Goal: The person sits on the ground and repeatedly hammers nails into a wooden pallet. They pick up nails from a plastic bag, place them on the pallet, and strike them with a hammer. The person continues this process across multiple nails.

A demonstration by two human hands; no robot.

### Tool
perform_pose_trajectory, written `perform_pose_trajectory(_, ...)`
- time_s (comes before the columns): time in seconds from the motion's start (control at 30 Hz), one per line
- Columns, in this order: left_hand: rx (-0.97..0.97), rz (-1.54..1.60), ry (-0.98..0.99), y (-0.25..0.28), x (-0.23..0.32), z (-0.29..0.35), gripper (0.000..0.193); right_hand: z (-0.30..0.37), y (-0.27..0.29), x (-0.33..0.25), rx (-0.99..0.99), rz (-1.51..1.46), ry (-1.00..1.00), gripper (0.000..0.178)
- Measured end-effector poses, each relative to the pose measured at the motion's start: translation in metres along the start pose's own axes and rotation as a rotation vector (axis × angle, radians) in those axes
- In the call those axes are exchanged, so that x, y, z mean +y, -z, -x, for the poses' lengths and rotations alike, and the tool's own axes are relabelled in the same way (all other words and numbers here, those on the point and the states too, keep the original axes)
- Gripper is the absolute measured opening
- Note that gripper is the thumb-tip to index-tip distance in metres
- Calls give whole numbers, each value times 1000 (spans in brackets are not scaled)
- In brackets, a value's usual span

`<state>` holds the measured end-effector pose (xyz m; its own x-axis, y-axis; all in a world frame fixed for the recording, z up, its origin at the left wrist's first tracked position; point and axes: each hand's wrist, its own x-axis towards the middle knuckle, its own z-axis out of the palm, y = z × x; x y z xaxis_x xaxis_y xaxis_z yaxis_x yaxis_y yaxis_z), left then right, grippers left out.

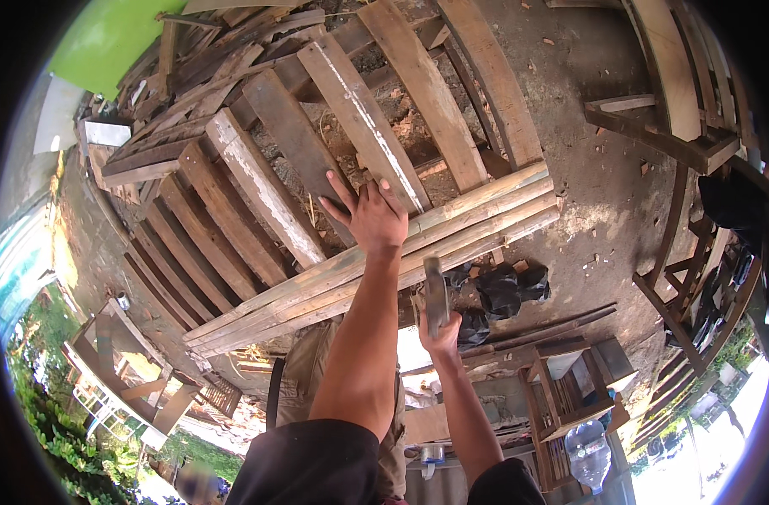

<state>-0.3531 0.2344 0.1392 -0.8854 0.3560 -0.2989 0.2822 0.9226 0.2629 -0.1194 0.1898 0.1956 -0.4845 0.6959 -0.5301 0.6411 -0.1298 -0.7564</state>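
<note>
My left hand [374, 217] lies with its fingers spread on a brown slat [292, 126] of a wooden crate-like frame, close to the slat's near end. Beside it, another slat [359, 109] bears a white paint streak. Along the near side of the frame runs a bundle of pale boards [477, 210], just under my left wrist. My right hand [440, 335] is closed around the handle of a hammer [436, 295], whose head is raised near the boards. Most of the handle is hidden by my fingers.
Slatted wooden sides [208, 219] continue at the left. Black plastic sheeting [506, 290] lies on the dirt floor right of the hammer. A wooden chair-like frame [561, 387] and a large clear bottle [588, 454] are at the lower right. More wooden furniture [654, 126] stands far right.
</note>
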Motion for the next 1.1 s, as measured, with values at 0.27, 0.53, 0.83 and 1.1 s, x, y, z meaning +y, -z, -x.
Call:
perform_pose_trajectory(0.27, -36, -2, 17, 3, 0, 1, 58, -4, -4, -10, 20, 63, 174, 18)
perform_pose_trajectory(0.53, -35, 12, 14, 2, -3, 2, 58, -6, -8, -15, 33, 37, 157, 16)
perform_pose_trajectory(0.83, 76, 54, -29, -5, -4, 3, 60, -10, -19, -6, 117, -13, 197, 17)
perform_pose_trajectory(1.1, -37, 23, 4, 5, 1, 0, 58, -8, -8, -15, 100, 118, 188, 26)
